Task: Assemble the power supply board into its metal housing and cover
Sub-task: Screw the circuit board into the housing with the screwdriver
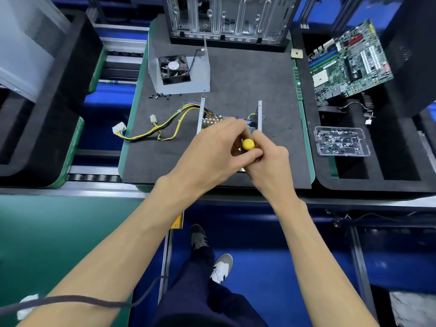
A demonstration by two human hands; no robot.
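- Both hands meet at frame centre over the metal housing [259, 114], which holds the power supply board [212, 121]; the right hand [266, 159] curls around a yellow-capped screwdriver [248, 144], and the left hand [212, 149] pinches near its shaft.
- This looks like driving a board screw: keep the driver upright, steady its tip, and press down before turning.
- Counted: one housing, one cover with fan [179, 72] above, one wire harness [165, 126] to the left, one screw tray [342, 141] to the right, and one motherboard [349, 60] at upper right.
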